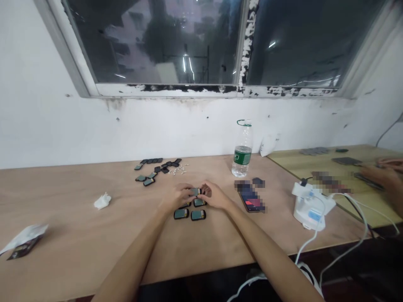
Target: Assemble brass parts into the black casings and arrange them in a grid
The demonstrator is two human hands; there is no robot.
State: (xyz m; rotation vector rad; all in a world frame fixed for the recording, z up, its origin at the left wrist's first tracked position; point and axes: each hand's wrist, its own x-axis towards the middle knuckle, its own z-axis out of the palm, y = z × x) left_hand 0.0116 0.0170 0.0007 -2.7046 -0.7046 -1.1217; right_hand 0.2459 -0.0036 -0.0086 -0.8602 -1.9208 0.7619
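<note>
Between my two hands is a small black-framed screen unit [196, 191] with a grey-green face. The fingers of my left hand [179, 196] are closed on its left side. My right hand [214, 195] pinches its right end, and the fingertips partly cover it. Similar units lie just below on the table: one screen unit [181, 214] at the near left, another screen unit [198, 215] at the near right, and a further screen unit [199, 202] under my right fingers. One more, below my left hand, is partly hidden.
Behind my hands lie several black pieces [160, 169], more screen units [149, 181] and small white bits [176, 170]. A water bottle [242, 153], phone [251, 199] and white power strip [311, 209] with cables stand rightward. Crumpled tissue [102, 201] lies left. Another person's hand [379, 176] works far right.
</note>
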